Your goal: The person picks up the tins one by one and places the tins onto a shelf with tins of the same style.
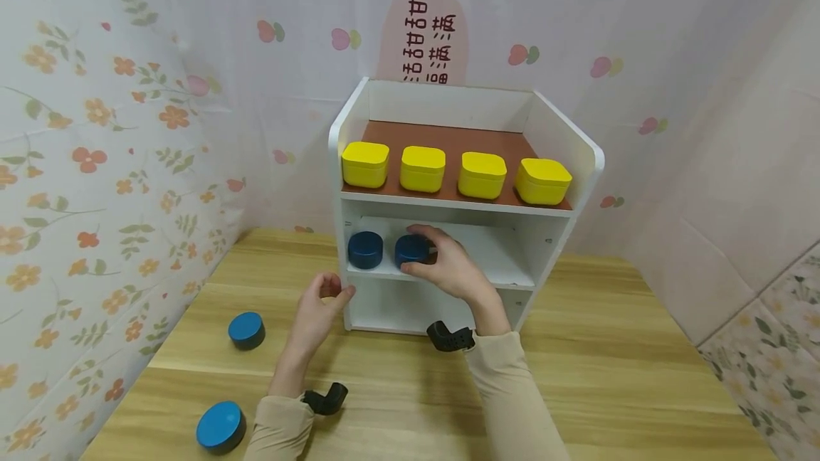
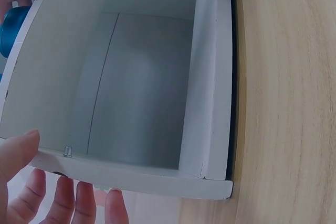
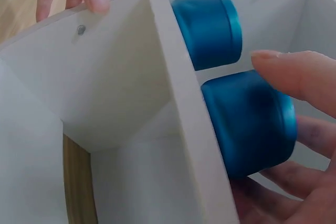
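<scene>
My right hand (image 1: 451, 262) holds a round dark-blue tin (image 1: 411, 250) on the middle level of a white shelf unit (image 1: 442, 206). In the right wrist view its thumb and fingers curl round this tin (image 3: 249, 124). Just left of it on the same board stands a matching blue tin (image 1: 366, 250). My left hand (image 1: 317, 315) grips the front edge of the unit's left side panel; in the left wrist view the thumb (image 2: 21, 153) lies on the inner side and the fingers are outside.
Two more blue tins, one nearer (image 1: 221, 427) and one farther (image 1: 246, 331), lie on the wooden table (image 1: 576, 390) at left. Several yellow boxes (image 1: 423, 169) line the unit's brown top. The bottom compartment (image 1: 391, 304) lies below the tins. A patterned cloth (image 1: 269, 91) hangs behind.
</scene>
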The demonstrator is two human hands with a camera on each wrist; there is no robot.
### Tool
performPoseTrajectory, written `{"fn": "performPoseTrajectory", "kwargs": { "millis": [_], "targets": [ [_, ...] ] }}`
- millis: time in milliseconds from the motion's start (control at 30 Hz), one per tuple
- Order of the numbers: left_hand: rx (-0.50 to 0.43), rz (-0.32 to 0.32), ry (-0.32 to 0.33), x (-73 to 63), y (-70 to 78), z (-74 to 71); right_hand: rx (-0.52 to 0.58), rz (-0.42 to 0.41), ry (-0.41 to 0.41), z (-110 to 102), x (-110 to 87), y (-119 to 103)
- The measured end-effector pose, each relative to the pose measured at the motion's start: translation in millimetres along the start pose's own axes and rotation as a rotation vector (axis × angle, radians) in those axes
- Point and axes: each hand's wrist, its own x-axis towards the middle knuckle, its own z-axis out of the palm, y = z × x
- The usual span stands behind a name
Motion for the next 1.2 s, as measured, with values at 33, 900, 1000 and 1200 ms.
{"fn": "performPoseTrajectory", "kwargs": {
  "millis": [33, 900, 1000, 1200],
  "targets": [
    [-0.005, 0.001, -0.004, -0.1, 0.1, 0.4, -0.007, -0.005, 0.008, 0, -1.3, 0],
    [0.014, -0.012, 0.003, -1.3, -0.1, 0.0, 0.112, -0.105, 0.374, -33, -84.8, 12],
    [0.01, -0.006, 0.004, -1.7, -0.3, 0.0, 0.168, -0.126, 0.448, -36, -95.0, 17],
    [-0.001, -0.038, -0.006, -3.9, 11.3, 0.3, 0.28, -0.083, 0.635, -40, -113.1, 32]
  ]
}}
